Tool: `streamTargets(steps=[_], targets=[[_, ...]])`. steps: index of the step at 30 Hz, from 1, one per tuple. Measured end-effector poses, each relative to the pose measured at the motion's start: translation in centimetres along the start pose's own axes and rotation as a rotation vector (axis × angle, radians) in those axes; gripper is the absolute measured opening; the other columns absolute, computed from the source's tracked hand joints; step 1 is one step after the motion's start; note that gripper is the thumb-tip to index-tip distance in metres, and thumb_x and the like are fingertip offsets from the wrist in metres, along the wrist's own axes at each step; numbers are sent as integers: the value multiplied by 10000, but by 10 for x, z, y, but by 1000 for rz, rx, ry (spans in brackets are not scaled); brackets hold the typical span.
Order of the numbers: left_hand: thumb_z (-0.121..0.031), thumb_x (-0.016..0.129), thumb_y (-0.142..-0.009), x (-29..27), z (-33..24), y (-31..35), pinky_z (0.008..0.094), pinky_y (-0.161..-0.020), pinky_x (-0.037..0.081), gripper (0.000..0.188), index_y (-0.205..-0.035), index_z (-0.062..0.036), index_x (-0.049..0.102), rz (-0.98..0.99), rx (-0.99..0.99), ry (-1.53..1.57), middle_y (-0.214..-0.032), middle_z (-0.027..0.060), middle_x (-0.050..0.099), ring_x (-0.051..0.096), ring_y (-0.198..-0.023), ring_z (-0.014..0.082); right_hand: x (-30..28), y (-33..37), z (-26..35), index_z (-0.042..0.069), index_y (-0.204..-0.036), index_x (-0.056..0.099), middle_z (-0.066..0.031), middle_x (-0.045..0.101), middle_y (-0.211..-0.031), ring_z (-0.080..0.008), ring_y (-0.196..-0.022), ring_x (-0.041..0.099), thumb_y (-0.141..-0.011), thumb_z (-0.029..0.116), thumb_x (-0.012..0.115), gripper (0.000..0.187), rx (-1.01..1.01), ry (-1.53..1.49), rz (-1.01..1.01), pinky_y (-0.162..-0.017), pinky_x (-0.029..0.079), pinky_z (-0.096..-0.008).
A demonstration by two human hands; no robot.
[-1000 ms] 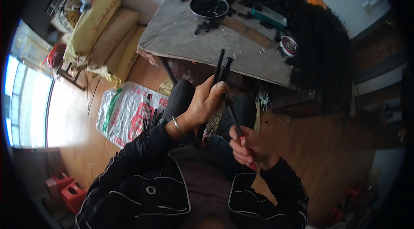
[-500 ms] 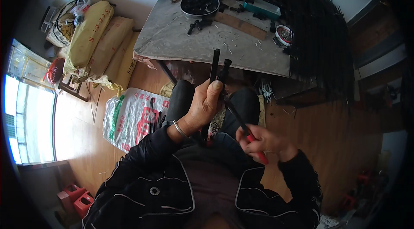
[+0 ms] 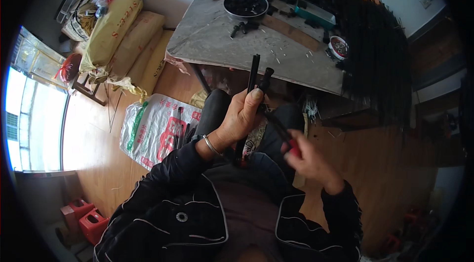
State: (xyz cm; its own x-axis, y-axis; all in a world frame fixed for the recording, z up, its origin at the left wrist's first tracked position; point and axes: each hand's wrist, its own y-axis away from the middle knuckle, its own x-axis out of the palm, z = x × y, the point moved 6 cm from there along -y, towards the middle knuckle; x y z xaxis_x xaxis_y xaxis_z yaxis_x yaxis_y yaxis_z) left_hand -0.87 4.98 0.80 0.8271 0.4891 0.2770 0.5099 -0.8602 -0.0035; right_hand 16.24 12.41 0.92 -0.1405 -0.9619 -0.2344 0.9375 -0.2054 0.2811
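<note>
My left hand (image 3: pixel 238 116) is closed round slim black rods (image 3: pixel 253 72) that stand up past the thumb. Beside them, a black piece with a flared round end (image 3: pixel 268 72) sticks out at the thumb tip. My right hand (image 3: pixel 314 160), slightly smeared by motion, grips a tool by its red handle (image 3: pixel 294 149). Its dark shaft (image 3: pixel 280 129) slants up toward the underside of my left hand, and fingers and shadow hide whether the tip touches the held pieces. Both hands are above my knees, in front of the table.
The grey table (image 3: pixel 207 30) bears a metal bowl of black parts (image 3: pixel 246 16), a teal tray (image 3: pixel 316 14), a small tub (image 3: pixel 338 47), a wooden strip (image 3: pixel 291 32) and heaped black rods (image 3: pixel 375 50). A printed white sack (image 3: pixel 153 136) lies left; stuffed sacks (image 3: pixel 111 32) are stacked behind it.
The view has shifted, so the table and sacks sit farther right. My right hand, with the red-handled tool, has come up closer to my left hand, which keeps its hold on the rods.
</note>
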Motion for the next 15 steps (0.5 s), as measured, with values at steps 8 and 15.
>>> streamTargets(steps=[8, 15], targets=[[-627, 309, -972, 8, -5, 4, 190, -453, 388, 655, -935, -30, 576, 71, 68, -173, -710, 2, 560, 525, -526, 63, 21, 26, -5, -38, -1160, 525, -84, 595, -751, -131, -592, 590, -986, 294, 523, 375, 331, -881, 448, -491, 481, -279], [-662, 306, -951, 9, -12, 8, 189, -447, 409, 682, -920, -34, 571, 66, -46, -130, -703, 12, 552, 532, -501, 68, 2, 18, 17, -34, -1236, 494, -83, 610, -771, -120, -591, 591, -997, 300, 516, 411, 382, -459, 301, -505, 471, -236]])
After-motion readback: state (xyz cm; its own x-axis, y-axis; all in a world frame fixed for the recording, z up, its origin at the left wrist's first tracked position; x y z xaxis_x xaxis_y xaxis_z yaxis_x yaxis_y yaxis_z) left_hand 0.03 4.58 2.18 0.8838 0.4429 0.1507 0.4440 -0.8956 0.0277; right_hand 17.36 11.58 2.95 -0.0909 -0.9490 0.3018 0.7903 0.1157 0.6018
